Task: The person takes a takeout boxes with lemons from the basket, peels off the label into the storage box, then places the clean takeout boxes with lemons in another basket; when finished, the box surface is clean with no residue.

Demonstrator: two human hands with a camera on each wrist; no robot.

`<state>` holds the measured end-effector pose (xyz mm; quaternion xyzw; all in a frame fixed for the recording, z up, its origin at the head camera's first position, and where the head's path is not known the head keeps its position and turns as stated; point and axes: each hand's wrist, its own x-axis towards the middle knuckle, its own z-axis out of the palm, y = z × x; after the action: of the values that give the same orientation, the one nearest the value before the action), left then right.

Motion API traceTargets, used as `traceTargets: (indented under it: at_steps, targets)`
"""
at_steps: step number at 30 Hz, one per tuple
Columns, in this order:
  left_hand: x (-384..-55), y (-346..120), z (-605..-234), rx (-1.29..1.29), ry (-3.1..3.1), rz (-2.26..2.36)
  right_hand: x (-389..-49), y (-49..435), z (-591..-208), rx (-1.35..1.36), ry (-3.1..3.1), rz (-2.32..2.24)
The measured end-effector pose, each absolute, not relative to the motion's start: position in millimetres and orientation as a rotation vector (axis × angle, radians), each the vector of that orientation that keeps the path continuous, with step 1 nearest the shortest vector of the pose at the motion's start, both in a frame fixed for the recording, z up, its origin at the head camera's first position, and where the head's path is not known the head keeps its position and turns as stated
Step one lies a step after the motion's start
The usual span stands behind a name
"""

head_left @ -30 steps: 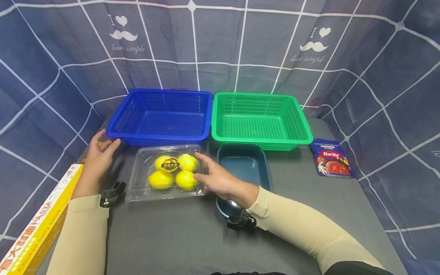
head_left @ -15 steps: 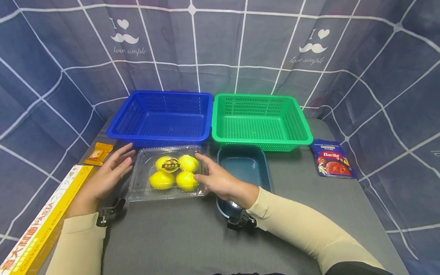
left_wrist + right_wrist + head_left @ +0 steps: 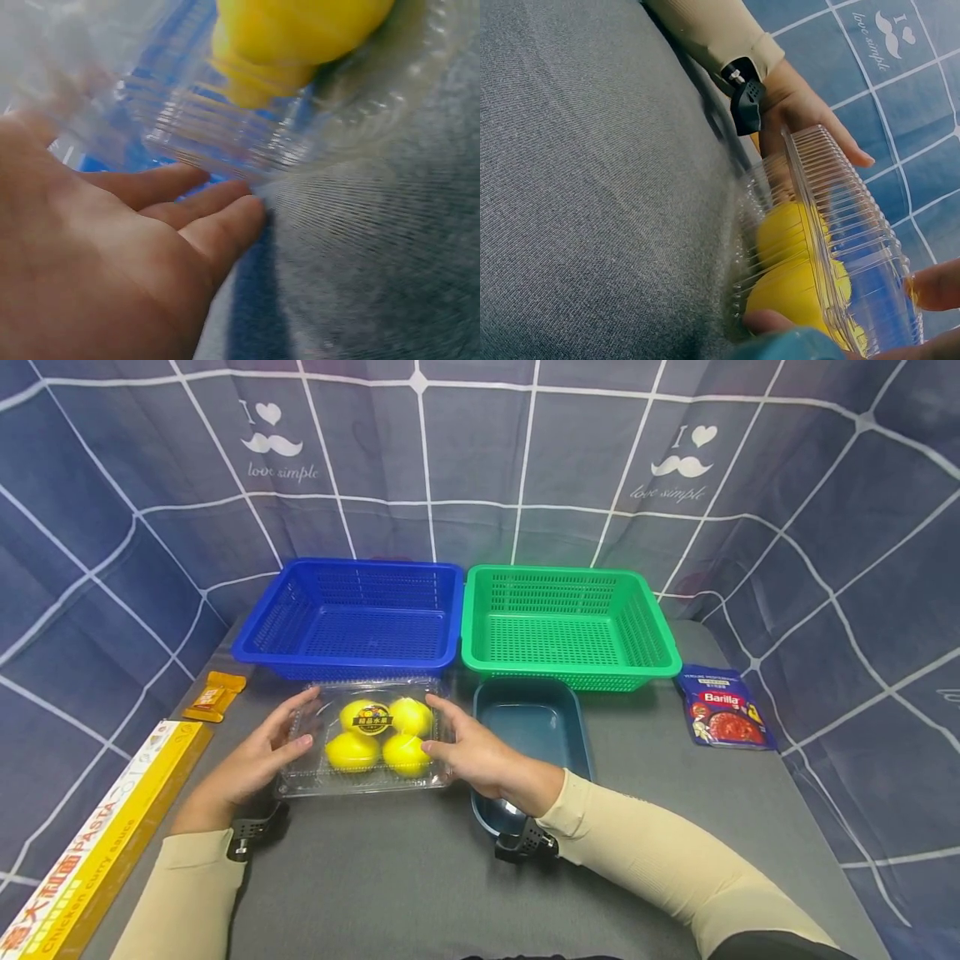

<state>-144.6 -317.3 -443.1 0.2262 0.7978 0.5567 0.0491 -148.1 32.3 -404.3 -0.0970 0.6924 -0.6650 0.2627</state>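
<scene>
A clear plastic clamshell box (image 3: pixel 307 781) of several yellow lemons (image 3: pixel 352 750) rests on the grey table, a black-and-gold label (image 3: pixel 372 719) on its lid. At its left end is my left hand (image 3: pixel 262 752), thumb over the lid edge. In the left wrist view, that hand (image 3: pixel 105 247) has its fingers extended right at the box's ridged side. My right hand (image 3: pixel 483 752) grips the opposite end, thumb and forefinger spread along it. The right wrist view has the lemons (image 3: pixel 787 292) through the plastic, with right-hand fingertips (image 3: pixel 937 285) at the lid edge.
Behind the box stand a blue basket (image 3: pixel 345 662) and a green basket (image 3: pixel 570 670). A dark teal tub (image 3: pixel 581 735) sits under my right forearm. To the left are an orange packet (image 3: pixel 215 696) and a long pasta box (image 3: pixel 112 835); a Barilla pouch (image 3: pixel 726 708) lies right.
My left hand has come down from the blue basket's front left corner, past the orange packet, then right to the lemon box's left end. The right hand has stayed on the box.
</scene>
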Motion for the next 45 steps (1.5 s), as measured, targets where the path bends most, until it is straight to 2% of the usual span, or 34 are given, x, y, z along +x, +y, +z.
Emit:
traceTargets:
  at_steps: [13,27,45]
  targets:
    - [-151.3,-311.6,-451.5,0.555,1.982,2.091,-147.4,31.7,-403.3,-0.289,1.932,-1.795]
    - [-151.4,-309.5,-449.9,0.516,1.949,2.093,-147.6,33.3,-402.2,-0.290,1.965,-1.772]
    - [-145.8,-311.5,-451.1,0.501,1.968,2.091,-137.7,40.3,-389.3,-0.563,2.382,-1.427]
